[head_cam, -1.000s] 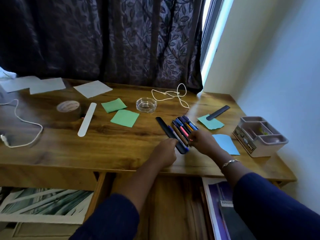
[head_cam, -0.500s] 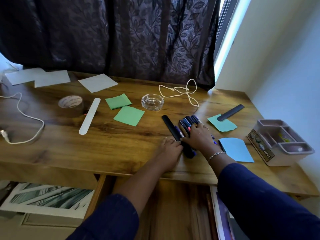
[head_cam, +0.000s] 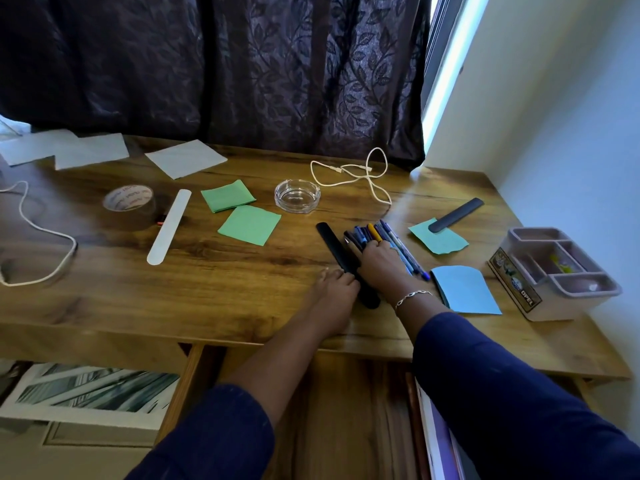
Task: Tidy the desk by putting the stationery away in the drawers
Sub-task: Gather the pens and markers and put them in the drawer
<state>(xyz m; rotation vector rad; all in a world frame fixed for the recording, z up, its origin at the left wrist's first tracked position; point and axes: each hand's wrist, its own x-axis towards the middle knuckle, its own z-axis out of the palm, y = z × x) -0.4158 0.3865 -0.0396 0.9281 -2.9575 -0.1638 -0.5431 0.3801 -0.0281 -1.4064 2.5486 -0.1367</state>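
A bundle of pens (head_cam: pixel 367 232) lies on the wooden desk (head_cam: pixel 214 285), right of centre, next to a long black strip (head_cam: pixel 330 239). My right hand (head_cam: pixel 379 266) lies on top of the pens, its fingers curled over the bundle. My left hand (head_cam: pixel 334 292) rests on the desk with its fingers against the near part of the black strip. Below the desk edge an open drawer (head_cam: pixel 346 410) shows bare wood. The left drawer (head_cam: pixel 86 393) holds a printed picture.
A tape roll (head_cam: pixel 130 206), a white strip (head_cam: pixel 169 225), two green notes (head_cam: pixel 249 225), a glass dish (head_cam: pixel 297 195) and a white cable (head_cam: pixel 360 174) lie further back. On the right are a teal note (head_cam: pixel 438 239), blue paper (head_cam: pixel 464 289) and a compartment tray (head_cam: pixel 557 271).
My right hand has slid forward from the near ends of the pens to lie over the bundle. My left hand has come up against the black strip.
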